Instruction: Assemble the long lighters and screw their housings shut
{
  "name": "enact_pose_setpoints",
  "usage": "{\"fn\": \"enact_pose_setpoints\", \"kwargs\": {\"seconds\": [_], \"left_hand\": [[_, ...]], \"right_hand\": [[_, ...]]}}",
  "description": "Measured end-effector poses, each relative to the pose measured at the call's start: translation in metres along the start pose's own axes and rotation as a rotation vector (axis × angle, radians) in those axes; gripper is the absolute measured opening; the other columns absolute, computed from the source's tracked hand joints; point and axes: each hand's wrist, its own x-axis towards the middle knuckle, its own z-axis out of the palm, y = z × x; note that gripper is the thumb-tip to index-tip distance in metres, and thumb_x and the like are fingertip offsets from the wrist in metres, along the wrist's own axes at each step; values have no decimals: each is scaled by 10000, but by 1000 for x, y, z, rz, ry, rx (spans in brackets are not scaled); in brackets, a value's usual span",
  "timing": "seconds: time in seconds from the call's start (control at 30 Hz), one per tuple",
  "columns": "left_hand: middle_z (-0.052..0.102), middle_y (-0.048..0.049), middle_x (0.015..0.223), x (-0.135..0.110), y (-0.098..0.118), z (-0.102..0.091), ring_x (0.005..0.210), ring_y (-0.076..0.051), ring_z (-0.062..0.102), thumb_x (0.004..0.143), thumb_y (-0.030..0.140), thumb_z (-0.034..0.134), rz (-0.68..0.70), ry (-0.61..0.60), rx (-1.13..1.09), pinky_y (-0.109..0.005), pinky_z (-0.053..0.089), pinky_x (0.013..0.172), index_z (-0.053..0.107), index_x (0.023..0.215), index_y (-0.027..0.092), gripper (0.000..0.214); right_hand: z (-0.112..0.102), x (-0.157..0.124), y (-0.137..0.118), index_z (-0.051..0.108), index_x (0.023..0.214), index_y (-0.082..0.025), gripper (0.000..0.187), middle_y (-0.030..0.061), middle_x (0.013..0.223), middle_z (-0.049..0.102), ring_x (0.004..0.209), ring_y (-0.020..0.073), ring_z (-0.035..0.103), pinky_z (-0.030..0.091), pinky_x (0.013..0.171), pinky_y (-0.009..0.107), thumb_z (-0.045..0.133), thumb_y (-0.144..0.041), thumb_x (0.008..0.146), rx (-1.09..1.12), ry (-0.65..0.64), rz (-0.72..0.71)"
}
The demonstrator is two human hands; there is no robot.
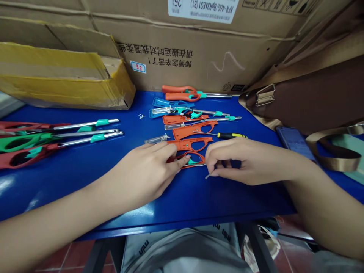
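My left hand (150,168) is closed on an opened orange lighter handle (200,157), its thumb by the turquoise trigger (191,162); the fingers hide the handle's left part. A thin white wire runs along the lower edge of this handle. Just right of it, my right hand (237,161) pinches a short, thin, pale strip (207,176) pointing down to the left. Behind the hands lies another orange handle half (189,144), with a clear fuel tank (156,139) to its left. A black and yellow screwdriver (230,135) lies above my right hand, its shaft over an orange half (184,130).
Opened blue lighter parts (159,112) and orange lighters (178,89) lie farther back. Red and green long-nosed lighters (31,142) are at left. A taped cardboard box (71,91), a large carton (204,57), a phone (294,140) and a brown bag (318,91) border the blue table (136,216).
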Motion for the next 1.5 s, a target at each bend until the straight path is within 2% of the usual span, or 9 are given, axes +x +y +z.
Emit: {"fn": "enact_pose_setpoints", "kwargs": {"seconds": [0.13, 0.27, 0.4, 0.63, 0.8, 1.0, 1.17, 1.3, 1.5], "left_hand": [[644, -79, 926, -1, 0, 0, 871, -285, 670, 1042, 257, 489, 1, 3, 7, -455, 599, 758, 722, 1293, 242, 343], [657, -95, 982, -2, 0, 2, 933, -289, 683, 1051, 267, 476, -7, -10, -19, -463, 607, 799, 716, 1304, 236, 350], [662, -99, 988, -2, -1, 3, 938, -283, 684, 1062, 277, 459, -5, -7, -25, -443, 604, 784, 721, 1295, 233, 354], [652, -82, 959, 0, -1, 2, 855, -245, 661, 1070, 274, 440, 14, 32, -17, -391, 590, 727, 740, 1244, 230, 350], [641, -82, 947, 0, -1, 2, 847, -247, 662, 1059, 238, 444, 21, 25, -28, -385, 594, 700, 736, 1257, 212, 353], [640, -83, 950, 0, -1, 2, 869, -258, 667, 1053, 237, 458, 7, 19, -40, -400, 608, 711, 735, 1262, 228, 347], [637, -79, 949, 1, -1, 3, 856, -250, 665, 1058, 248, 455, -4, 15, -36, -406, 608, 726, 739, 1249, 234, 343], [626, -74, 937, 0, 0, 3, 843, -250, 657, 1060, 265, 463, -14, -2, -44, -417, 602, 728, 745, 1231, 242, 331], [636, -81, 961, 0, -1, 2, 866, -259, 663, 1057, 246, 459, -6, 13, -50, -420, 600, 732, 737, 1253, 241, 340]], "right_hand": [[-1, -3, 3, 677, 969, -201, 112, 6, 945, 666, 791, 110, 606, 476, 714, 233, 587, -135, 958, 15, -4, 6], [-3, -8, 9, 657, 1089, -208, 184, 24, 1038, 638, 751, 114, 563, 439, 669, 250, 663, -172, 909, -160, 68, 99], [-5, -8, 16, 654, 960, -200, 36, 14, 938, 654, 777, 139, 574, 405, 664, 260, 639, -231, 949, -251, 103, 174], [-1, -3, 20, 689, 931, -181, 103, 30, 910, 694, 792, 157, 605, 423, 707, 276, 602, -204, 982, -243, 110, 215], [1, 1, 19, 732, 868, -163, 105, 19, 848, 703, 761, 131, 623, 442, 698, 247, 657, -124, 930, -171, 142, 185], [4, 4, 18, 744, 788, -158, 113, 7, 770, 682, 650, 106, 608, 433, 610, 231, 703, -108, 881, -66, 193, 313], [7, 2, 12, 737, 781, -151, 211, 41, 817, 681, 721, 138, 601, 438, 687, 268, 617, -115, 951, -276, 151, 169], [10, -1, 3, 704, 760, -157, 289, 57, 823, 668, 718, 172, 575, 390, 666, 313, 532, -102, 985, -490, 81, 183], [8, -1, 8, 750, 889, -171, 195, 64, 916, 733, 838, 189, 662, 466, 758, 311, 611, -249, 1001, -312, 138, 166]]}}
